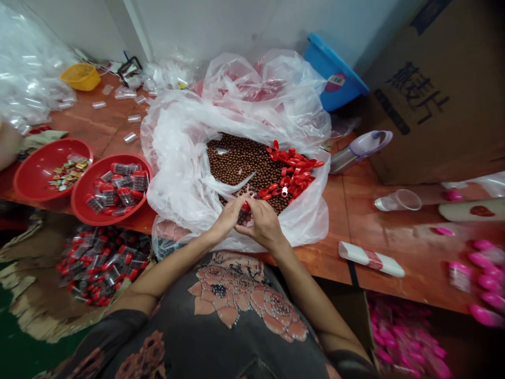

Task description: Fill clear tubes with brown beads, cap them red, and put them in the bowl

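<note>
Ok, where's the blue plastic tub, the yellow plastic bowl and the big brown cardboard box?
Blue plastic tub [324, 62]: head view, on its side.
Yellow plastic bowl [86, 83]: head view, on its front wall.
Brown cardboard box [428, 152]: head view, on its printed side.

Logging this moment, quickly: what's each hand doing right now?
Left hand: fingers closed on a small red-topped container.
Right hand: fingers closed on the same container.

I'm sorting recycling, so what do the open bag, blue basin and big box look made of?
Open bag: thin, translucent plastic film; it crumples and shines. 
Blue basin: probably smooth, rigid plastic, from its even colour and rim. 
Big box: likely matte cardboard, brown with dark print.
</note>
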Available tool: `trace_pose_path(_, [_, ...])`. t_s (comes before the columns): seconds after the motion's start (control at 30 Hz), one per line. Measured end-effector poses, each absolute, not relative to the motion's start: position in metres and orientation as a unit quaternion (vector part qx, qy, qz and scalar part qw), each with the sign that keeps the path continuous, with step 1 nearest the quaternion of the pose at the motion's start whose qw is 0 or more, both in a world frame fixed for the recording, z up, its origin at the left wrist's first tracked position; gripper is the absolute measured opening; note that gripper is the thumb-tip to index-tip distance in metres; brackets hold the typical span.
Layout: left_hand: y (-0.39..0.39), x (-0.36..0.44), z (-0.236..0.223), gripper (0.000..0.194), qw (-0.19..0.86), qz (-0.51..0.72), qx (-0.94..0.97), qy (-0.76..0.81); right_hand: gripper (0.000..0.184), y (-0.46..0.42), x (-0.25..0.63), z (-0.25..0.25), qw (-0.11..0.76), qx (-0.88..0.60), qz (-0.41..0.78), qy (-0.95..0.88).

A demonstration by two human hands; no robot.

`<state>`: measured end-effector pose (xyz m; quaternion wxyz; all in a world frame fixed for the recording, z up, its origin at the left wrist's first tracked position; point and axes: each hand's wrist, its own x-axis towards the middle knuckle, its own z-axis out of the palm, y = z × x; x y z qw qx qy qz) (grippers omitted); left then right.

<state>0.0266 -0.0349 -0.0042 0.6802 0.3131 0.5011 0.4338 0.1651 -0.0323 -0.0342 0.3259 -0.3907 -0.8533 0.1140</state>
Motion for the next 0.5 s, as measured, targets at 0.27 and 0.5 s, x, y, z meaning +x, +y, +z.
trace_pose_path(0.27, [-0.033, 0.008, -0.013, 0.050, 0.719, 0.430, 0.237, 0.492, 0.083, -0.034, 0.148, -0.035, 0.325, -0.406, 0.171, -0.837])
trace_pose_path(0.5, [-0.045, -0.037, 0.014, 0.060, 0.594, 0.501, 0.385, 0.498, 0.092, -0.034, 0.149, -0.038, 0.310, -0.366, 0.175, -0.860])
